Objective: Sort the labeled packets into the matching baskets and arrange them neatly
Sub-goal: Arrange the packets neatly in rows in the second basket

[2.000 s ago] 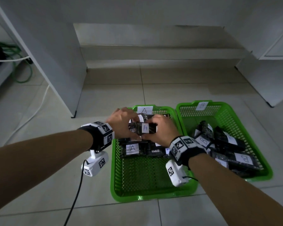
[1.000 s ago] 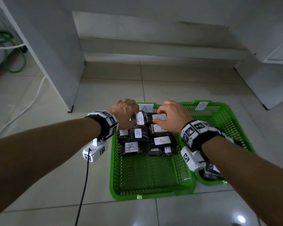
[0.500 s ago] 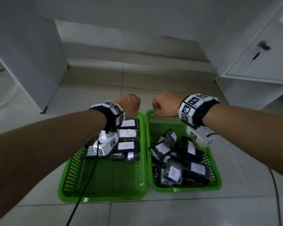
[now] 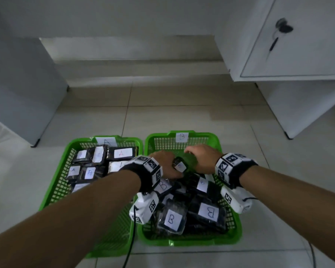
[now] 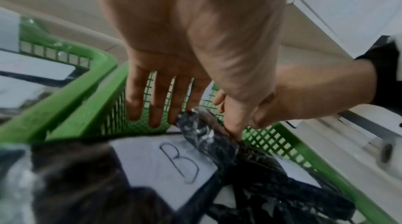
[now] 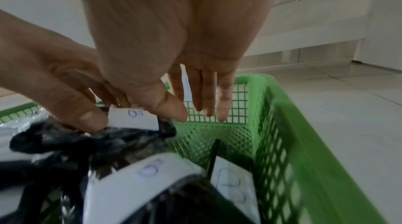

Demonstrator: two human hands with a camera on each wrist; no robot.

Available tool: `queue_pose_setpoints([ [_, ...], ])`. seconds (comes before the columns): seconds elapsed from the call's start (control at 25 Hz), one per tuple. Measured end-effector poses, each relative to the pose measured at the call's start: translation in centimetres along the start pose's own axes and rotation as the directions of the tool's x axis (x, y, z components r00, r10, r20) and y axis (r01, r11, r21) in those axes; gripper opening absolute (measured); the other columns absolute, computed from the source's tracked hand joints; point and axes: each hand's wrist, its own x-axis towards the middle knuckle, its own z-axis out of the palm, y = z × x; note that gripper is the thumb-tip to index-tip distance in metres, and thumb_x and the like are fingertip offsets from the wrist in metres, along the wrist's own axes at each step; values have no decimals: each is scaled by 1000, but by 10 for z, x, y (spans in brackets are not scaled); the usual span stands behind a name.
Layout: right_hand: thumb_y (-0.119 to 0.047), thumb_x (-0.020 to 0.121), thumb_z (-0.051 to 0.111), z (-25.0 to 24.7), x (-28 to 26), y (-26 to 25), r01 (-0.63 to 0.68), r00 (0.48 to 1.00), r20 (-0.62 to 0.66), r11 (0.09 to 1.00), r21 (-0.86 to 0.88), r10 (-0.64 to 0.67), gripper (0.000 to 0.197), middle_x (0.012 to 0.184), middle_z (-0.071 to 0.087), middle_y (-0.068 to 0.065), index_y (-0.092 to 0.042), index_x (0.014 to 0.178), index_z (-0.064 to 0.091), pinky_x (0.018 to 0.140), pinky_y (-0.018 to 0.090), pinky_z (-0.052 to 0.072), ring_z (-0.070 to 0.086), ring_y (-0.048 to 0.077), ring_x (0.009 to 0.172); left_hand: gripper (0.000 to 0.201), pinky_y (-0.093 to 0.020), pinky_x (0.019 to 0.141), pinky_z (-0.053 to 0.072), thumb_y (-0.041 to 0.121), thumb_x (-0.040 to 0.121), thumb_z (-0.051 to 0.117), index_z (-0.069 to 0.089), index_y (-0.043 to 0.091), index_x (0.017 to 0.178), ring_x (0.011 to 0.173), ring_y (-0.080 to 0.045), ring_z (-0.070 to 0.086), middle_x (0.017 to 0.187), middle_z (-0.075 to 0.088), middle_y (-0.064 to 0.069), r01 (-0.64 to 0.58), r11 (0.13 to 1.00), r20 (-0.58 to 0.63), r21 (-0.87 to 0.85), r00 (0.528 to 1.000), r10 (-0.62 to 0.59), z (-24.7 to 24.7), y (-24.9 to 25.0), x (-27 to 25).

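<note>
Both hands meet over the green basket marked B (image 4: 217,144), at centre right of the head view. The left hand (image 4: 163,163) and right hand (image 4: 201,157) together pinch one dark packet with a white B label (image 4: 179,165), lifted above the jumbled B packets (image 4: 207,211) below. At centre left, the A basket (image 4: 66,155) holds A-labelled packets (image 4: 122,152) lying flat in rows.

1. I saw dark packets (image 4: 122,153) labeled A lying in rows in the left green basket (image 4: 54,188).
2. B packets (image 4: 208,213) lay jumbled in the right basket (image 4: 238,227).
</note>
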Motion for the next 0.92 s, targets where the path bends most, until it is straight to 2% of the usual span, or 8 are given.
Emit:
queue_pose_setpoints([
  [0.08,-14,85,66,13,-2,4,-12,998,62,1000,-5,12,46,107,63,8,-16,129,50,69,34,49,61,30,92,51,-33,64,55,67,68,68,57,19,83,76,-25,65,81,64,-2,24,1000,-4,4,1000,-24,10,5,7],
  [0.24,-8,88,63,28,-2,4,33,999,32,999,-1,-33,41,111,67,18,-9,127,52,69,35,46,65,36,96,31,-29,55,45,45,75,68,54,17,72,66,-23,59,71,58,-3,29,999,-25,34,999,-28,-1,12,19],
  [0.36,-15,87,69,23,-2,0,24,998,-66,1000,4,-24,45,118,63,15,-10,127,51,79,37,50,63,35,104,28,-29,67,48,35,74,74,63,17,92,85,-22,61,93,62,-4,-2,1000,-3,22,1000,2,-14,6,26],
  [0.44,-21,83,76,18,-1,-2,20,995,-102,1000,4,-20,53,121,62,13,-12,128,48,86,40,52,63,32,106,45,-27,76,48,28,72,77,65,17,114,100,-22,61,112,61,-3,-27,999,-11,-38,1000,27,-19,-1,31],
  [0.56,-21,83,76,16,4,-6,10,995,-101,1000,-3,-10,45,116,66,13,-10,122,56,85,38,53,64,32,104,51,-28,80,53,22,66,82,68,21,115,100,-20,62,114,65,0,-89,986,-31,-139,996,85,-24,-6,33],
  [0.72,-15,90,66,12,9,-6,-37,991,-124,998,48,43,25,114,61,11,-9,114,60,85,34,49,60,29,105,60,-27,80,51,22,58,91,62,23,111,96,-16,63,106,66,5,-140,951,-168,-275,981,96,-17,-17,31],
  [0.84,-21,83,75,5,8,2,-48,979,-189,990,131,73,35,113,60,5,-12,114,62,85,32,48,59,24,104,52,-24,76,51,18,60,89,63,23,105,92,-17,66,99,68,5,-231,931,-339,-282,932,129,-12,-24,27],
  [0.92,-35,75,83,2,6,5,-33,973,-225,997,69,47,45,109,54,0,-17,111,64,80,31,47,56,19,97,46,-17,73,49,19,63,87,66,23,104,89,-14,66,97,69,6,-273,912,-412,-307,902,131,-12,-26,26],
])
